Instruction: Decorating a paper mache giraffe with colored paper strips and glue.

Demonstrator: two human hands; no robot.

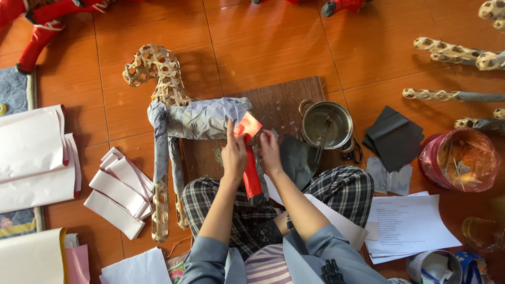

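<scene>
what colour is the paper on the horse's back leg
Red, on the woven horse's back leg, in the head view.

A metal pot (327, 124) holding a brush stood on the tiled floor (263, 42) beside a wooden board (286, 97). Folded dark paper (393, 138) lay right of it, near a red plastic-lined basket (458, 159). White paper strips (118, 192) lay stacked at the left.

Horse's hind leg (252, 181): we see it partly hidden behind our hands.
Printed sheets (407, 223): text too small for us.
Red figures (39, 21): cut by the top edge.
</scene>
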